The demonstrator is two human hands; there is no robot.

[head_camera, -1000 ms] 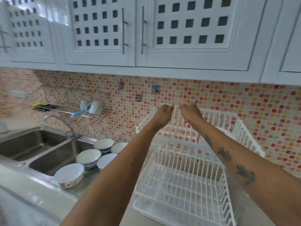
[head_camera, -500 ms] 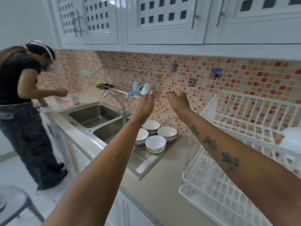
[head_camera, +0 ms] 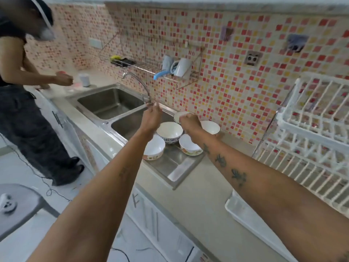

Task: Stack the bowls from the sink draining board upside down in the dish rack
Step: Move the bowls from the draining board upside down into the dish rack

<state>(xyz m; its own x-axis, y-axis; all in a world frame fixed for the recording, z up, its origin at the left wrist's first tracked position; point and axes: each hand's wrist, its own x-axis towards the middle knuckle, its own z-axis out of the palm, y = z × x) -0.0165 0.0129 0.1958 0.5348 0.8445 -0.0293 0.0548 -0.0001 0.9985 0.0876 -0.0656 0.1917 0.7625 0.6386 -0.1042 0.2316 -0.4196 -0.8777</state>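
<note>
Several white bowls stand upright on the steel draining board [head_camera: 179, 167], right of the sink. A blue-patterned bowl [head_camera: 170, 132] is in the middle, with two flower-rimmed bowls [head_camera: 154, 150] [head_camera: 189, 145] in front. Another bowl [head_camera: 210, 127] and a back bowl [head_camera: 181, 115] stand near the wall. My left hand [head_camera: 152, 118] hovers with curled fingers by the tap base, holding nothing. My right hand [head_camera: 189, 121] is curled over the back bowl's rim; I cannot tell whether it touches it. The white two-tier dish rack [head_camera: 311, 129] stands at the right.
A double steel sink [head_camera: 109, 103] with a curved tap [head_camera: 136, 80] lies left of the bowls. A wall shelf [head_camera: 147, 67] holds mugs. Another person [head_camera: 28, 82] stands at the counter's far left. A grey stool [head_camera: 20, 203] is at lower left. The rack's drip tray [head_camera: 243, 208] overhangs the counter.
The view has swung left and down from the rack to the sink. Both my hands have dropped from wall height to just over the bowls.
</note>
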